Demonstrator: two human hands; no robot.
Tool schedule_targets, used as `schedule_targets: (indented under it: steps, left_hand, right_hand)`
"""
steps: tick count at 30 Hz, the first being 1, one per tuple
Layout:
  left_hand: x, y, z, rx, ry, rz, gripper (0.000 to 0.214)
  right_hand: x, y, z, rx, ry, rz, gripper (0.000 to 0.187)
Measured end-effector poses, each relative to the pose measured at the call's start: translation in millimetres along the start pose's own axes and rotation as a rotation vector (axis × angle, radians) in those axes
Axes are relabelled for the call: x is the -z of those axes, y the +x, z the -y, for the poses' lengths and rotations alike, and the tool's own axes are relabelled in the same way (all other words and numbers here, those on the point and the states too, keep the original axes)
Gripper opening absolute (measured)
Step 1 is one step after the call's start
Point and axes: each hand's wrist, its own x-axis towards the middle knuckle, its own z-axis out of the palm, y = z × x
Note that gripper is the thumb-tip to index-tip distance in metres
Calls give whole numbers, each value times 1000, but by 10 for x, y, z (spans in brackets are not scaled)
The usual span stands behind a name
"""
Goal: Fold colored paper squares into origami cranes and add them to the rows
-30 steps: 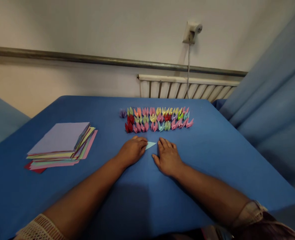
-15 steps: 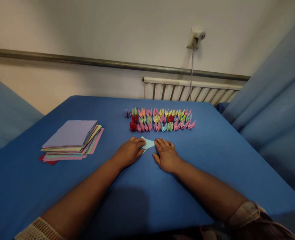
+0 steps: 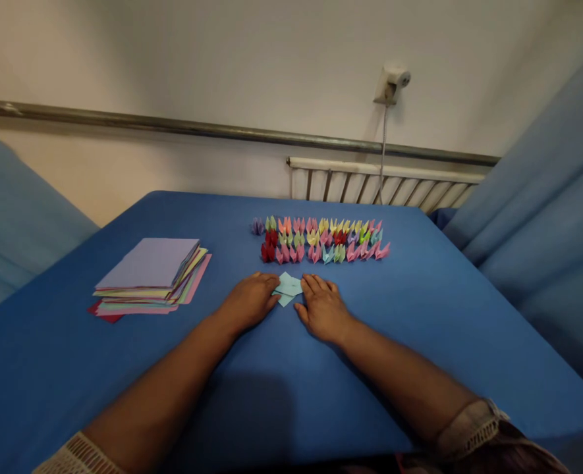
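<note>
A small pale blue folded paper [image 3: 288, 287] lies on the blue table [image 3: 419, 329] between my two hands. My left hand [image 3: 249, 300] rests knuckles up, its fingertips pressing the paper's left edge. My right hand [image 3: 323, 307] lies flat, its fingertips on the paper's right edge. Just beyond the paper stand rows of several small folded paper pieces [image 3: 321, 239] in pink, red, yellow, green and blue.
A stack of coloured paper sheets [image 3: 151, 275], lilac on top, lies at the left of the table. Behind the table are a wall rail, a white radiator [image 3: 380, 184] and a hanging cord. Blue fabric [image 3: 543, 197] rises at the right and the far left.
The paper between my hands went from a thin triangle to a wider, squarish folded shape. Both hands shifted slightly closer together, and the view drifted to the left.
</note>
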Motion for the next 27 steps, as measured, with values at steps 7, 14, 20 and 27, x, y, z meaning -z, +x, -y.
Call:
schedule_targets:
  steps: [7, 14, 20, 27]
  left_hand:
    - [-60, 3, -126, -99, -72, 61, 60]
    - [-54, -15, -133, -40, -25, 147, 60]
    - [15, -14, -109, -111, -32, 65, 53]
    - [181, -83, -132, -170, -53, 106, 51]
  right_hand:
    - [-2, -24, -4, 19, 16, -5, 55]
    - [37, -35, -45, 10, 4, 15, 55]
    - [67, -27, -67, 16, 18, 19, 56]
    - [89, -15, -100, 21, 42, 27, 55]
